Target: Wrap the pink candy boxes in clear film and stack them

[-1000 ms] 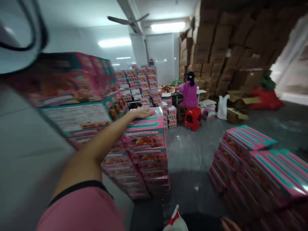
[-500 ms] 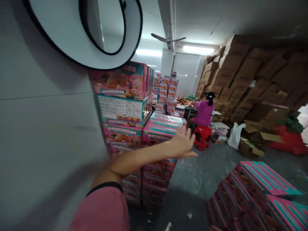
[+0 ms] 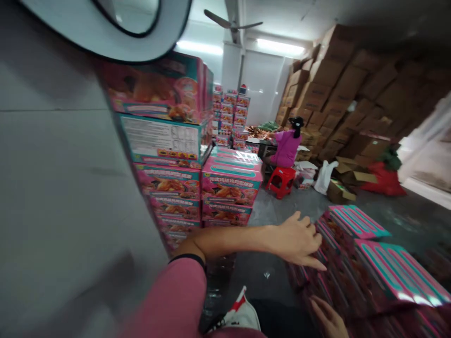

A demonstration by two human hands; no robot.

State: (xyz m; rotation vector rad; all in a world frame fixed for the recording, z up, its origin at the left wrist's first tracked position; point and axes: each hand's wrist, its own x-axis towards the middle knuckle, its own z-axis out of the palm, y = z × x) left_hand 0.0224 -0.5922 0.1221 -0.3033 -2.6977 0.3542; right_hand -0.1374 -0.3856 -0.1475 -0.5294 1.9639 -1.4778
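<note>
My left hand (image 3: 298, 238) is stretched out in front of me, fingers apart and holding nothing. In the picture it overlaps the near side of a stack of pink and teal printed boxes (image 3: 378, 263) at the lower right; I cannot tell whether it touches them. Low in the view, my right hand (image 3: 330, 319) shows only in part, fingers extended beside the same stack, with nothing visible in it. Farther left stand more piled pink boxes (image 3: 230, 188) with food pictures on their fronts.
A white wall (image 3: 66, 197) rises close on my left. Ahead, a person in a purple top (image 3: 287, 146) sits by a red stool (image 3: 281, 182) at a table. Brown cartons (image 3: 327, 94) are piled high at the right, with a white bag (image 3: 324, 177) on the floor.
My left arm has swung right and lower, from before the left box stacks to the right-hand stack. My view has tilted down and turned right; more of my right hand shows.
</note>
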